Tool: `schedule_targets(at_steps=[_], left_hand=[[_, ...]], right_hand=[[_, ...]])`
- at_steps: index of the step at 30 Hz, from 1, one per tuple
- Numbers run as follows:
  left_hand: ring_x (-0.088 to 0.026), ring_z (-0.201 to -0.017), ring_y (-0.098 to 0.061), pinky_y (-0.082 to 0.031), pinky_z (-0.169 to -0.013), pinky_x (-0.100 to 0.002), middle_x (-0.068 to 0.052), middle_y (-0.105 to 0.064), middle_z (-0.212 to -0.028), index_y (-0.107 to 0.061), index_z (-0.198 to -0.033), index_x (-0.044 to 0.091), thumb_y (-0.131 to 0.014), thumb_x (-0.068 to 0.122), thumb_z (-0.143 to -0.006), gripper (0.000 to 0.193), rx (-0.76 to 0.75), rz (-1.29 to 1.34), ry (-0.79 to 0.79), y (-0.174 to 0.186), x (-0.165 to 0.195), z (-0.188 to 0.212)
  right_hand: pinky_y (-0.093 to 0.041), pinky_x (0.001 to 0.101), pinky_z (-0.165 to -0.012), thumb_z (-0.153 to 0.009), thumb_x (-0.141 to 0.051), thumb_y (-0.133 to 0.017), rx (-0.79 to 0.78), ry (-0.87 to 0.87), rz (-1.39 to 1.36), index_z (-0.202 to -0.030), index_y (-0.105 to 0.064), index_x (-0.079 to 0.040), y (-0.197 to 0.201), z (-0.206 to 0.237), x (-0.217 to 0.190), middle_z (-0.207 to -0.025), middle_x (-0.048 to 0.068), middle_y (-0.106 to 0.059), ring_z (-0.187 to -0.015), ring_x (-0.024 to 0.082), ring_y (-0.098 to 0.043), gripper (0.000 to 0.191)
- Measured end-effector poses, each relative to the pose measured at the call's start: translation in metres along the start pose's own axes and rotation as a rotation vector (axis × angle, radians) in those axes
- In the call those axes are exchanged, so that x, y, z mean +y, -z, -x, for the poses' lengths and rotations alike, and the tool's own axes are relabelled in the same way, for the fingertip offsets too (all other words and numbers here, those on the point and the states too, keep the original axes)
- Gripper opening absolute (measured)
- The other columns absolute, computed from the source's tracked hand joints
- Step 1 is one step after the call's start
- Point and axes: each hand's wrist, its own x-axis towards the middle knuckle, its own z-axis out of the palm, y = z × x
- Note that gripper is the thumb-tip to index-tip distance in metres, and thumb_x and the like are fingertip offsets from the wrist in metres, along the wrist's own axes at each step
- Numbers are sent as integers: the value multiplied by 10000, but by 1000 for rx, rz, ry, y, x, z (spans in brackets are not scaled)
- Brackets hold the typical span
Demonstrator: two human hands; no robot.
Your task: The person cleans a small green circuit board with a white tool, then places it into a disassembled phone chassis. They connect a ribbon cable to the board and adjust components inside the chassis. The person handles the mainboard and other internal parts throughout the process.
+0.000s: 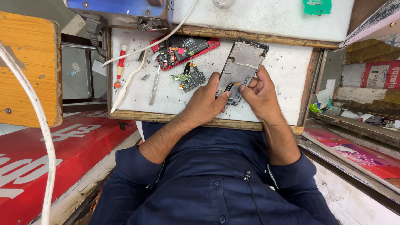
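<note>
Head view, workbench seen from above. At centre right of the frame, an opened phone frame (241,68) lies flat on the white tabletop (283,83), its bare inner side up so the parts inside can be reached. The left hand (204,102) and right hand (260,93) come in from the lower edge, forearms converging, wrists resting near the tabletop's wooden rim. Both sets of fingers (223,95) are clamped on the frame's near end, thumbs pressing at a small dark part. Left of the hands lie a loose circuit board (191,78), a red phone shell (183,50), tweezers (154,85) and a red-handled screwdriver (120,66), set aside within reach.
</note>
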Motion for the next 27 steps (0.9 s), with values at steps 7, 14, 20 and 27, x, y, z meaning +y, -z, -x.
schedule_targets(at_steps=[7, 14, 20, 27], left_hand=[[-174, -649, -772, -642, -558, -314, -132, -738, -837, -369, -1230, -22, -568, 174, -1026, 345, -1, 26, 6, 1, 0, 0], [-174, -648, -776, -635, -566, -321, -127, -749, -835, -376, -1222, -13, -580, 182, -1022, 346, 12, -9, -1, -1, -1, -1], [-182, -660, -776, -644, -582, -319, -120, -744, -866, -362, -1233, -8, -564, 161, -1013, 343, 14, 69, 6, 2, 2, -2], [-175, -661, -777, -639, -593, -322, -120, -750, -849, -374, -1228, -8, -578, 174, -1014, 347, 1, 23, 17, 2, 4, 0]], right_hand=[[-587, 253, -884, -945, 111, -522, -22, 24, 23, -1481, -373, 35, 1, 0, 3, -1186, 161, -706, -1055, 130, -704, 561], [-560, 233, -865, -1070, 59, -491, 49, 74, 29, -1499, -411, 47, -4, 5, 11, -1219, 157, -711, -1028, 109, -678, 437], [-584, 237, -887, -959, 91, -513, -54, 37, 38, -1472, -341, 43, 0, 1, -1, -1172, 154, -705, -1047, 116, -707, 544], [-544, 214, -785, -1052, 67, -476, 70, 47, 71, -1497, -402, 61, -7, 3, 5, -1177, 150, -711, -947, 85, -664, 451]])
